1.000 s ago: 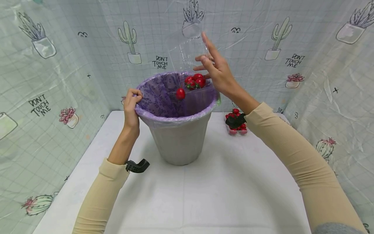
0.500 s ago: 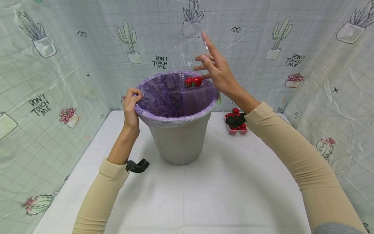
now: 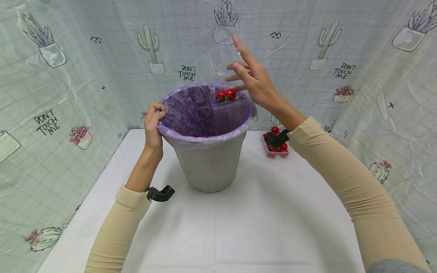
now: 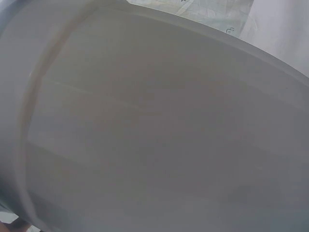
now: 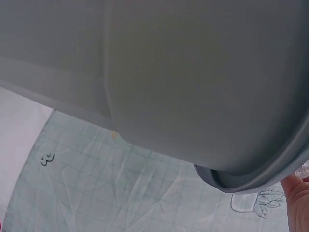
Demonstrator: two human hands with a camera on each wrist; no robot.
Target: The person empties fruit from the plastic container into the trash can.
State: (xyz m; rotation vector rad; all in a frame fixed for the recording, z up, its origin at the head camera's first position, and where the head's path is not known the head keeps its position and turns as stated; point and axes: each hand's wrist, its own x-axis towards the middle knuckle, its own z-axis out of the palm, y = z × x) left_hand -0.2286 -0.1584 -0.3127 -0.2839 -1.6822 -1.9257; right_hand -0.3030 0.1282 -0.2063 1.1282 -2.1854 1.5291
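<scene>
The person's left hand (image 3: 153,123) curls its fingers over the rim of a grey bin (image 3: 211,163) with a purple liner (image 3: 181,110). The right hand (image 3: 256,81) grips an open clear plastic box (image 3: 215,67), tilted over the bin's mouth, with two red tomatoes (image 3: 230,94) in it. Another clear box (image 3: 278,153), full of tomatoes, sits on the white table (image 3: 211,231) beyond the right wrist.

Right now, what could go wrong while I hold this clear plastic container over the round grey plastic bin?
Two round red tomatoes in the container appear close to the far rim of the bin, so one might fall outside. The black wrist device overlaps the clear, tomato-filled punnet in the head view; lowering your right arm could knock it.
</scene>
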